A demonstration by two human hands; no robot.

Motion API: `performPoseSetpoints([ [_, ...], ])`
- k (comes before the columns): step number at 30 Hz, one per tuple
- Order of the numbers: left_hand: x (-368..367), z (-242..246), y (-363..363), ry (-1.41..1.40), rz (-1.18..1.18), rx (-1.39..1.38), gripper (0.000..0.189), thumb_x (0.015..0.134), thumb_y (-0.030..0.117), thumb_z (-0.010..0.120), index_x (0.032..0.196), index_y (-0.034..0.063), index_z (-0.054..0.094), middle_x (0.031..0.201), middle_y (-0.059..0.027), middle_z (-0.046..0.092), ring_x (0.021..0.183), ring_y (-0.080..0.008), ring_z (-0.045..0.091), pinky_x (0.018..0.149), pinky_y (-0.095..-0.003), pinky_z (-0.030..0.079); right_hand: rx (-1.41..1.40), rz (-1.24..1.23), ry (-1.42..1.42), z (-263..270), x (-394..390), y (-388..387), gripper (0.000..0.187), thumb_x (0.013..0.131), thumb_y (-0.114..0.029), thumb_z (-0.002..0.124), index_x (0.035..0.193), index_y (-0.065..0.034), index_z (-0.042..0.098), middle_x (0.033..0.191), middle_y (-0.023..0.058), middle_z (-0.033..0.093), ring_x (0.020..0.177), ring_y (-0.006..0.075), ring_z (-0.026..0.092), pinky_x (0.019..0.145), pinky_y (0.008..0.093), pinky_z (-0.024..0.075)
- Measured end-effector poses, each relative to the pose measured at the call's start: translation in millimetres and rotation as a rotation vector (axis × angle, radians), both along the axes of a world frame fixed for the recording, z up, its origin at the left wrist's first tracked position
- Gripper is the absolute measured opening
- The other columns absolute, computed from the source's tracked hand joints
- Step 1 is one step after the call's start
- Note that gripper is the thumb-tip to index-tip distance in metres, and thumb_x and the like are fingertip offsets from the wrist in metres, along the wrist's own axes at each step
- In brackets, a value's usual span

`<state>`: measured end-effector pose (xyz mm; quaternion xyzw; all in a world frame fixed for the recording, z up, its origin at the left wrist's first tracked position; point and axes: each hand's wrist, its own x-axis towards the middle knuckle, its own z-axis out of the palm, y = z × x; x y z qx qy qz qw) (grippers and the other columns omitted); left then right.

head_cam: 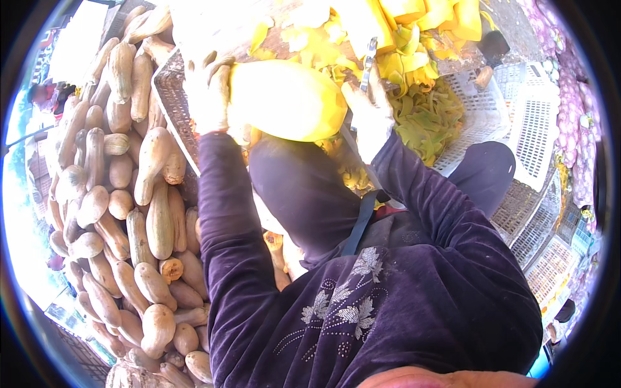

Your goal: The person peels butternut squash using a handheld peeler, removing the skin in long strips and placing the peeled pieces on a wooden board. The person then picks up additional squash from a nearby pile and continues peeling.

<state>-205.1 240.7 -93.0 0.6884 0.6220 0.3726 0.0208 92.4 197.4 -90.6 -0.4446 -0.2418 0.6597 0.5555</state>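
A large peeled yellow squash [286, 99] lies across above my knee, its upper side washed out by glare. My left hand [213, 94], fingers darkened and perhaps gloved, grips its left end. Close to the squash's right end, my right hand [371, 109] is closed around a metal peeler [369, 63], which points away from me. Glare hides much of both hands. Beyond the squash, yellow peelings [315, 39] lie on a wooden board [279, 36]. Peeled yellow squash pieces [366, 24] stand at the board's far side.
Many unpeeled tan squashes [155, 218] are heaped along my left. A plastic crate [172, 97] borders that heap near my left hand. Greenish peelings [429, 121] fill part of a white crate [478, 104] on the right. Purple-and-white net sacks [575, 106] line the far right.
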Motion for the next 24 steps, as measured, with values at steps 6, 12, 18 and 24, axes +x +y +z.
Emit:
performPoseSetpoints([
  [6, 8, 26, 27, 0.165, -0.017, -0.324, 0.03, 0.098, 0.028, 0.053, 0.106, 0.0131, 0.077, 0.114, -0.008, 0.075, 0.104, -0.028, 0.067, 0.096, -0.0368, 0.049, 0.428, 0.37, -0.59, 9, 32, -12, 0.071, 0.094, -0.007, 0.071, 0.158, -0.0115, 0.041, 0.101, 0.0016, 0.061, 0.088, 0.0076, 0.057, 0.086, 0.0255, 0.0511],
  [12, 8, 16, 21, -0.239, 0.14, -0.382, 0.039, 0.097, 0.029, 0.05, 0.087, 0.0042, 0.079, 0.094, -0.01, 0.077, 0.091, -0.0249, 0.071, 0.089, -0.0333, 0.05, 0.273, 0.843, -0.571, 31, 52, 32, 0.062, 0.097, -0.026, 0.07, 0.152, -0.0089, 0.048, 0.104, 0.0077, 0.066, 0.088, 0.0153, 0.062, 0.076, 0.0297, 0.052],
  [18, -4, 0, 17, -0.361, 0.168, -0.345, 0.039, 0.095, 0.029, 0.053, 0.09, -0.0003, 0.078, 0.094, -0.0126, 0.077, 0.088, -0.024, 0.07, 0.087, -0.0339, 0.05, 0.313, 1.13, -0.672, 56, 97, -11, 0.062, 0.097, -0.025, 0.07, 0.152, -0.008, 0.049, 0.123, 0.0116, 0.07, 0.1, 0.0148, 0.068, 0.092, 0.0274, 0.0542],
  [24, -18, -17, 25, -0.579, 0.177, -0.384, 0.038, 0.096, 0.026, 0.055, 0.092, -0.0039, 0.077, 0.094, -0.0136, 0.077, 0.088, -0.0223, 0.068, 0.09, -0.0339, 0.049, 0.155, 0.851, -0.62, 50, 83, -12, 0.066, 0.093, -0.024, 0.074, 0.153, -0.013, 0.05, 0.114, 0.01, 0.072, 0.09, 0.0137, 0.067, 0.086, 0.0262, 0.0553],
])
